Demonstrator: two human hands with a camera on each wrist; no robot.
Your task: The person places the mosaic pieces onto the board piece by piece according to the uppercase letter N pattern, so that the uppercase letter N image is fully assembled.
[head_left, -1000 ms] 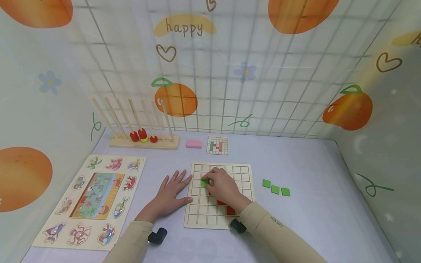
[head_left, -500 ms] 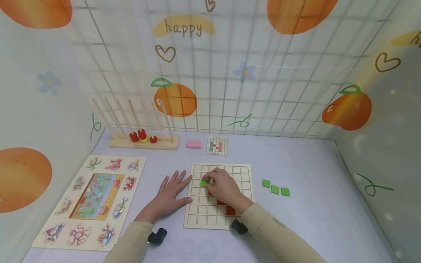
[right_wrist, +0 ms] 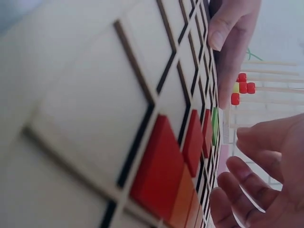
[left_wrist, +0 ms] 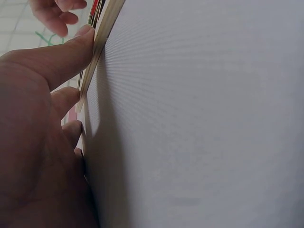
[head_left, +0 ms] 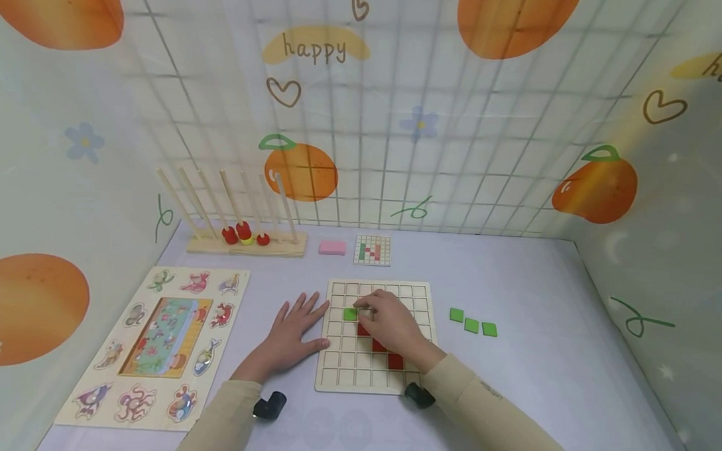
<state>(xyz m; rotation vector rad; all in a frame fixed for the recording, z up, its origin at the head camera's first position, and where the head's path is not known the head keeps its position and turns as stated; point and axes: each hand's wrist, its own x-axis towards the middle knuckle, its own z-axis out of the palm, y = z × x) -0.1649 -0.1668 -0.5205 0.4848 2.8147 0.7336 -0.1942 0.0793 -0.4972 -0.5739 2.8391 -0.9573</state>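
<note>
A light wooden grid board [head_left: 332,359] lies on the table in the head view. One green square tile [head_left: 350,314] sits in a cell at its upper left. From there a diagonal of red square tiles [head_left: 395,361] runs down to the right. My right hand [head_left: 389,324] hovers over the board just right of the green tile, fingers loosely bent and holding nothing. It hides part of the grid. My left hand [head_left: 291,332] lies spread on the table, its fingertips and thumb touching the board's left edge. In the right wrist view orange-looking tiles [right_wrist: 183,197] adjoin the red ones.
Several loose green tiles [head_left: 471,325] lie right of the board. Behind it are a small pattern card [head_left: 373,250] and a pink block [head_left: 333,248]. A peg stand with beads [head_left: 247,246] stands back left. An animal puzzle board [head_left: 110,355] lies left.
My right hand has let go of the green tile and drawn back slightly to the right, uncovering more of that tile and a red one. The left hand stays put.
</note>
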